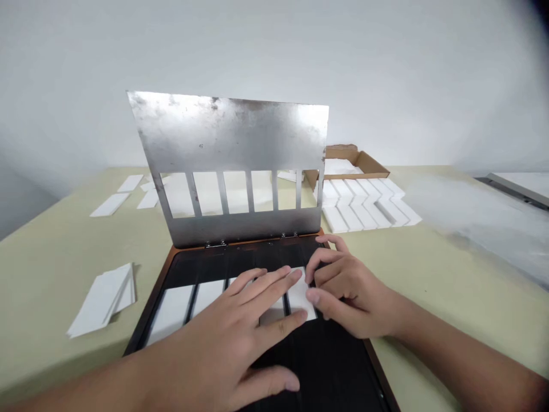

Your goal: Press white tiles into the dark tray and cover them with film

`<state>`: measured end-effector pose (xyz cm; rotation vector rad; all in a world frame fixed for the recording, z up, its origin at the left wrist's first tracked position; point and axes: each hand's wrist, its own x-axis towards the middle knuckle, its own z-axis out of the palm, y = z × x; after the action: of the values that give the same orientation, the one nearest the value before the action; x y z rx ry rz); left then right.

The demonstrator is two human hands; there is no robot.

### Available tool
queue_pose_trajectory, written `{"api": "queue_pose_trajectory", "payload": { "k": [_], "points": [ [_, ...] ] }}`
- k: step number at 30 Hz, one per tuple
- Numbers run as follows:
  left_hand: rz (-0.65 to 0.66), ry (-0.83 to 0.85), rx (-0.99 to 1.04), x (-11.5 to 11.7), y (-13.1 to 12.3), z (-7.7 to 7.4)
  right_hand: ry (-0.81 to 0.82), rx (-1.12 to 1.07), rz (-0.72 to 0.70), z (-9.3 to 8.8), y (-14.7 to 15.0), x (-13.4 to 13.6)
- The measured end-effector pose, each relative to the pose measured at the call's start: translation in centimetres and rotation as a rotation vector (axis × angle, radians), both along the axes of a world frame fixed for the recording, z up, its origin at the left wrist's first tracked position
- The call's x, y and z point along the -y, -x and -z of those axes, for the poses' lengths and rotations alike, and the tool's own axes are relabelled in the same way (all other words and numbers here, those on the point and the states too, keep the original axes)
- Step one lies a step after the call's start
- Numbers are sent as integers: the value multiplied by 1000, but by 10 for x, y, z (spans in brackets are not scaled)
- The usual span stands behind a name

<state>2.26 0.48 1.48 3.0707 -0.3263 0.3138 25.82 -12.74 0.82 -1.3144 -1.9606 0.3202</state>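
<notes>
My left hand [231, 337] lies flat with its fingers spread over white rectangular strips on a black board [317, 366] in a wooden frame. Its fingertips reach a white strip [298, 294], and my right hand [347, 292] grips that strip's right edge between thumb and fingers. Further left, two more white strips [171, 315] lie side by side on the board. A slotted steel plate [227, 137] stands raised on hinges at the board's far edge. My left palm hides part of the strips.
A stack of white strips [103, 300] lies on the pale green table [55, 274] left of the board. Further strips [109, 204] lie beyond it. Right of the plate, white strips in rows [364, 209] lie before a cardboard box [355, 163].
</notes>
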Motion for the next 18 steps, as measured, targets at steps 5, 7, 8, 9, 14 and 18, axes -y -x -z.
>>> {"api": "queue_pose_trajectory", "payload": {
  "k": [5, 7, 8, 9, 14, 18],
  "points": [
    [41, 7, 44, -2, -1, 3, -147, -55, 161, 8, -9, -7],
    [40, 32, 64, 0, -3, 6, -182, 0, 191, 10, -12, -8],
    [46, 39, 58, 1, -4, 7, -192, 33, 195, 10, -12, -8],
    [51, 36, 50, 3, -6, 8, -198, 66, 193, 10, -12, -9],
    [-64, -105, 127, 3, 6, 8, -129, 228, 210, 4, 3, -11],
    [-347, -219, 239, -15, 55, 11, 62, 347, 211, 4, 24, 0]
  ]
}}
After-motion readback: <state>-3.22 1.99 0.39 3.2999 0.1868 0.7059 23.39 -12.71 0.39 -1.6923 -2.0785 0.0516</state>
